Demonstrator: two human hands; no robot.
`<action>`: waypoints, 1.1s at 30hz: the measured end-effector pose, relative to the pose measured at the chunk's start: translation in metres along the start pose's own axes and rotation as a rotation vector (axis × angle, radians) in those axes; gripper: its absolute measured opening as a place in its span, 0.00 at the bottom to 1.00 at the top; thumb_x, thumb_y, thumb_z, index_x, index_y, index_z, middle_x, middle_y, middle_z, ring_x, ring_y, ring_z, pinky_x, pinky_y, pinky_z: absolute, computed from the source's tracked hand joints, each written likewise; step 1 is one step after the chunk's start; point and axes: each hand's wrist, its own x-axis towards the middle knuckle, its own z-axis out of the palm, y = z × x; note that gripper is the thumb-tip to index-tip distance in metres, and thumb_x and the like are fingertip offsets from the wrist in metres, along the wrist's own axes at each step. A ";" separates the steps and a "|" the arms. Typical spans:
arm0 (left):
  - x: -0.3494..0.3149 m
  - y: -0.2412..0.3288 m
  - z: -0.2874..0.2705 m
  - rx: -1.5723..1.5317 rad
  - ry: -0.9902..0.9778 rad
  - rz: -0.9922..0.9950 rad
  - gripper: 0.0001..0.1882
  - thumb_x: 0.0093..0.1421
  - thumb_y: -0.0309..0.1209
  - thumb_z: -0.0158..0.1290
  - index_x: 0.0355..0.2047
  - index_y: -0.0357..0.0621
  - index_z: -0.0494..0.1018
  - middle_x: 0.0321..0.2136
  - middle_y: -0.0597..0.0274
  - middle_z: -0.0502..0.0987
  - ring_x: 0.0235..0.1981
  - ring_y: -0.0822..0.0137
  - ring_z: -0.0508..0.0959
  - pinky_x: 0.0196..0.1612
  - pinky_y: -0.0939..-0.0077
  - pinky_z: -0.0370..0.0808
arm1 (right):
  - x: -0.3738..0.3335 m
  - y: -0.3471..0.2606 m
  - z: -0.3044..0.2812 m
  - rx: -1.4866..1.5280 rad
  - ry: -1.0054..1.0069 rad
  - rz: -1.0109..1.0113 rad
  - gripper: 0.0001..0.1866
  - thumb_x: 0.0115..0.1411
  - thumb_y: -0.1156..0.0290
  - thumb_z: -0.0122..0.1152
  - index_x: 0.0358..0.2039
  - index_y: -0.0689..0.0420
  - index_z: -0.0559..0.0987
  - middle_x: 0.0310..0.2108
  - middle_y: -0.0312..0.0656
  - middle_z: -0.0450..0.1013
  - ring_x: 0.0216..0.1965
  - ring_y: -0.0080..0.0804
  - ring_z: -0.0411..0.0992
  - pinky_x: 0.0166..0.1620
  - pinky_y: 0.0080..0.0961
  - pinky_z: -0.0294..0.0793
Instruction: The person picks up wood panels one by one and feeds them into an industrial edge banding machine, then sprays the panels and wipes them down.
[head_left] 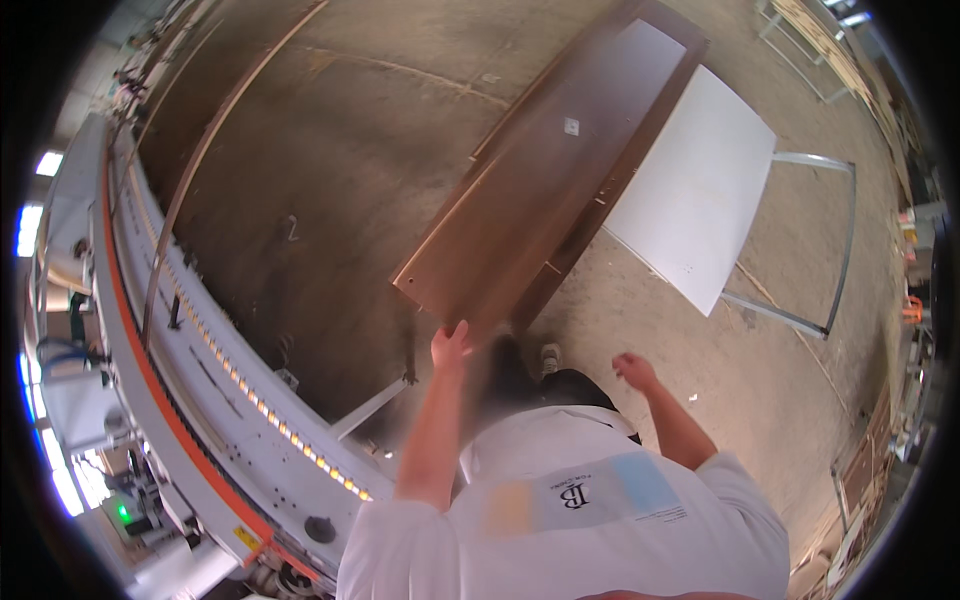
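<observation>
My left hand (452,347) is closed on the near edge of a long brown board (530,205), its thumb lying toward the top surface. The board slants away toward the upper right and rests on a stack of similar brown panels. A small white label (571,127) sits on its surface. My right hand (636,371) hangs in the air to the right of the stack, holding nothing, its fingers loosely bent and apart.
A long edge machine (230,400) with an orange strip and a row of rollers runs along the left. Right of the stack, a white panel (700,180) lies over a grey metal frame (850,240). Wooden strips (815,35) lie on a rack at the far right.
</observation>
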 end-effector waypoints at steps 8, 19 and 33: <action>-0.196 -0.034 -0.138 -0.175 0.288 0.071 0.10 0.62 0.36 0.60 0.28 0.50 0.72 0.21 0.76 0.71 0.21 0.81 0.68 0.22 0.82 0.65 | 0.100 -0.127 -0.038 0.153 0.012 -0.144 0.23 0.64 0.50 0.57 0.49 0.56 0.77 0.40 0.36 0.79 0.39 0.27 0.76 0.38 0.30 0.74; -0.382 -0.170 -0.354 -0.391 0.778 0.231 0.08 0.61 0.34 0.59 0.33 0.42 0.76 0.30 0.72 0.74 0.35 0.77 0.71 0.42 0.80 0.66 | 0.015 -0.179 0.123 0.355 -0.280 0.168 0.24 0.62 0.43 0.60 0.47 0.50 0.75 0.39 0.34 0.77 0.35 0.27 0.76 0.38 0.29 0.73; -0.439 -0.244 -0.458 0.544 1.187 -0.086 0.26 0.71 0.51 0.40 0.42 0.41 0.76 0.38 0.42 0.79 0.43 0.37 0.77 0.45 0.47 0.71 | -0.076 -0.251 0.220 -0.499 -0.675 -0.041 0.29 0.67 0.40 0.50 0.33 0.58 0.78 0.31 0.42 0.80 0.27 0.27 0.78 0.29 0.26 0.77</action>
